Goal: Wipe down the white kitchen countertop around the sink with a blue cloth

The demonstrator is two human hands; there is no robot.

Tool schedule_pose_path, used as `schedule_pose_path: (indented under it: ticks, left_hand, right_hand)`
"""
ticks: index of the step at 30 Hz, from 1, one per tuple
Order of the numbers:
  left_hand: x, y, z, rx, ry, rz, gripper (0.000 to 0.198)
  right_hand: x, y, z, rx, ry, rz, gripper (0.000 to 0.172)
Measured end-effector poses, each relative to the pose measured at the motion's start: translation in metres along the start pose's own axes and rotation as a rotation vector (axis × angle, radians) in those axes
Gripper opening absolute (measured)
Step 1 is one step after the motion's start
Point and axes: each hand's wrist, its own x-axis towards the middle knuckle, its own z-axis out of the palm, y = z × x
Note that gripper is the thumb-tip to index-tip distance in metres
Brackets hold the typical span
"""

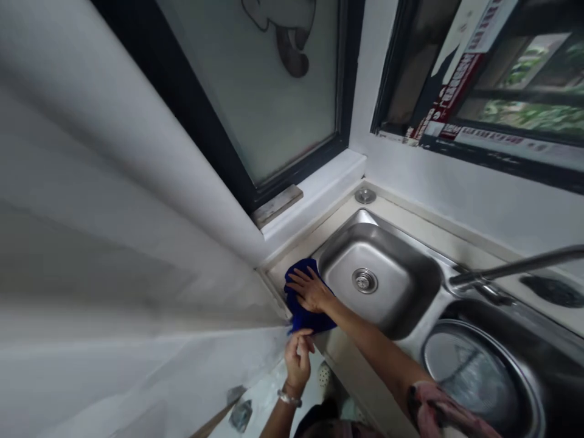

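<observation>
My right hand [312,292] lies flat on a dark blue cloth [314,323], fingers spread, pressing it to the counter at the left of the sink. The cloth is rumpled and reaches the counter's front corner by the wall. Just below the cloth's near edge is my left hand [298,359], with its fingers curled in and a bracelet [289,398] on the wrist. Nothing shows between those fingers, and their tips are close to the cloth. Part of the cloth is hidden under my right hand.
A steel sink basin [396,261] with a drain [364,281] lies right of the cloth. The second basin holds a round metal pan [474,365]. A faucet [520,266] reaches over from the right. A tiled wall [137,292] borders the left; windows stand behind.
</observation>
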Motion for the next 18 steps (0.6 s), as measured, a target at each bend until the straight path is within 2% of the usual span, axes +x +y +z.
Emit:
schedule_pose_path:
  ticks: [3,5,7,9,11,14,17,18]
  left_hand:
    - [-0.002,-0.007,0.003,0.09,-0.117,0.119,0.048]
    - [0.003,-0.008,0.012,0.148,-0.217,0.219,0.044]
    - [0.01,-0.006,0.026,0.174,-0.347,0.266,0.042]
    - [0.018,-0.004,0.043,0.183,-0.47,0.242,0.04]
    - [0.023,-0.004,0.056,0.2,-0.543,0.195,0.038]
    - [0.021,-0.016,0.062,0.229,-0.518,0.188,0.036]
    - [0.01,-0.039,0.057,0.264,-0.419,0.23,0.034]
    - [0.005,-0.048,0.054,0.269,-0.429,0.234,0.035]
  right_hand:
    - [0.046,0.018,-0.001,0.037,0.041,-0.045,0.054]
    - [0.066,0.029,-0.002,0.095,0.099,-0.048,0.051]
    - [0.078,0.04,-0.002,0.16,0.155,-0.061,0.049]
    - [0.081,0.05,0.0,0.196,0.196,-0.089,0.047]
    - [0.081,0.062,0.002,0.189,0.235,-0.098,0.045]
    - [0.075,0.094,0.002,0.104,0.32,-0.013,0.045]
    - [0.068,0.142,-0.01,0.003,0.399,0.111,0.045]
    - [0.066,0.159,-0.017,-0.02,0.414,0.137,0.045]
